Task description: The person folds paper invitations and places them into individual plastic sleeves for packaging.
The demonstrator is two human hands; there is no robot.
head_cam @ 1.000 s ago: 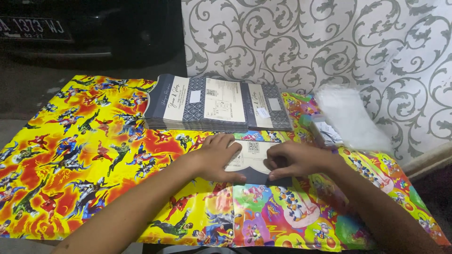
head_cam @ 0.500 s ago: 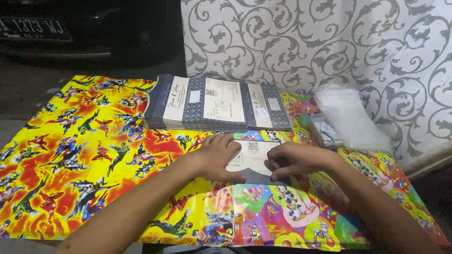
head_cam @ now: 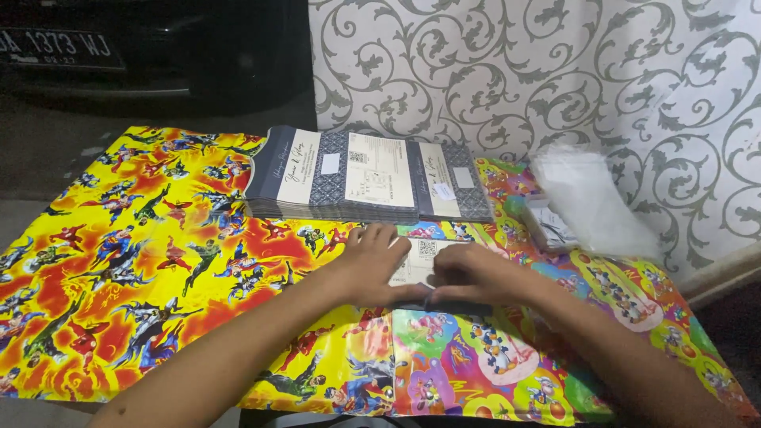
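1. The card (head_cam: 424,257) lay flat on the bright cartoon-print sheet (head_cam: 158,261), just in front of the stack of cards (head_cam: 369,174), and both your hands were pressed on it.
2. Your left hand (head_cam: 372,261) rested on the card's left part with the fingers stretched out flat and close together; it pinned the card down and did not grip it.
3. Your right hand (head_cam: 476,273) covered the card's right and lower edge, fingers curled down onto it. You seemed to press or pinch that edge, but I cannot tell whether anything was held between the fingertips.
4. As for progress, my judgement is that this one card was mid-handling, perhaps being folded or flattened. The stack behind it was tall, opened out and apparently untouched. No finished pile showed anywhere, so most of the work looked to be ahead.
5. Containers: a pile of clear plastic sleeves (head_cam: 590,198) leaned against the patterned wall (head_cam: 555,71) at your right. I cannot tell if anything was inside them.
6. Beside the sleeves lay a small packet (head_cam: 547,226); its contents were too small to make out.
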